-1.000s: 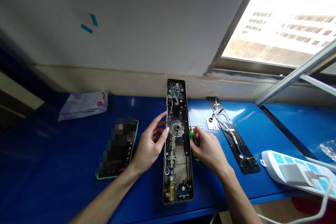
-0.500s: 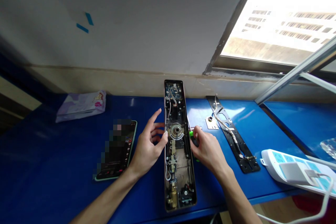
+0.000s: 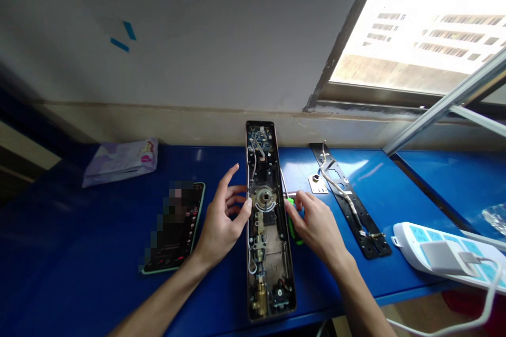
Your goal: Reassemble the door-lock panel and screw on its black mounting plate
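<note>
A long, narrow smart door lock body [image 3: 272, 245] lies with its inside facing up, showing a circuit board, wires, a round metal hub and a brass cylinder. My left hand [image 3: 225, 213] is closed on its left edge, thumb on the rim and fingers at the side; the index finger points up. Along the right edge lies a screwdriver [image 3: 297, 237] with a green and black handle. My right hand [image 3: 316, 221] is over the handle with thumb and bent fingers apart. Its thumb tip is near or touching the lock's right rim; exact contact is unclear.
A phone [image 3: 179, 231] lies on the left of the blue table [image 3: 87, 253], with a purple packet [image 3: 120, 160] behind it. Right of the lock are a small metal plate [image 3: 317, 184], a black backplate [image 3: 366, 245] with a cable, and a white power strip [image 3: 411, 239] with a charger.
My right hand has loosened and shifted slightly right, so more of the green screwdriver handle shows. My left hand stays on the lock's edge.
</note>
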A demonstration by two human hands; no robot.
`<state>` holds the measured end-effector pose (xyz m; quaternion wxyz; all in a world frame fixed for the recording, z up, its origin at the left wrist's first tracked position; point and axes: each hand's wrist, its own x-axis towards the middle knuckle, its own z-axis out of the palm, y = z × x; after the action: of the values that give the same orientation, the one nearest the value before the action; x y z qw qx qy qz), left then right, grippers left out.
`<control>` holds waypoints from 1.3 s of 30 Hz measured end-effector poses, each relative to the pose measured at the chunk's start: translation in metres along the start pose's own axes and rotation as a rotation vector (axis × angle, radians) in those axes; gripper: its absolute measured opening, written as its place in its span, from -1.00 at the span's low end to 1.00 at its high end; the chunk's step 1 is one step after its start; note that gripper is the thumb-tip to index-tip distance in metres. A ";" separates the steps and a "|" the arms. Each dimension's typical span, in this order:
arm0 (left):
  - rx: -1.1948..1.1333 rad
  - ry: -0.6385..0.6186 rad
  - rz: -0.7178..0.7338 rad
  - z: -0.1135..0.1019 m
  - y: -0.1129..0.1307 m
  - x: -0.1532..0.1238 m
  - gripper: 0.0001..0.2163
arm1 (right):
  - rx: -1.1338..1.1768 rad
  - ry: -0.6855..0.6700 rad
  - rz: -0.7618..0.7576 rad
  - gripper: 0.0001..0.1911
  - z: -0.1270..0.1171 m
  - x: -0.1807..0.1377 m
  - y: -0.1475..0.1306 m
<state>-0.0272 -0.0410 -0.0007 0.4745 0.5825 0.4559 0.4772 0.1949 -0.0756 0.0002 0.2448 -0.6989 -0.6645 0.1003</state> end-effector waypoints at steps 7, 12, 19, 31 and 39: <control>-0.012 -0.001 0.007 0.001 -0.001 0.001 -0.31 | 0.169 0.150 -0.008 -0.37 -0.009 0.004 -0.005; 0.009 -0.025 0.007 -0.001 -0.002 0.002 -0.39 | 0.284 0.237 -0.009 -0.36 -0.012 0.003 -0.007; 0.032 -0.051 0.005 -0.004 -0.003 0.003 -0.47 | 0.347 0.266 -0.001 -0.44 -0.017 0.002 -0.006; 0.482 0.070 0.384 -0.001 0.005 0.007 -0.67 | 0.399 0.318 0.047 -0.48 -0.031 0.014 0.010; 0.590 -0.156 0.689 0.021 0.053 0.031 -0.78 | 0.369 0.497 0.207 -0.63 -0.082 0.026 0.041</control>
<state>0.0022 -0.0205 0.0536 0.1349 0.8446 0.3149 0.4114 0.2718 -0.0675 0.0564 0.5108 -0.7097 -0.4802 0.0697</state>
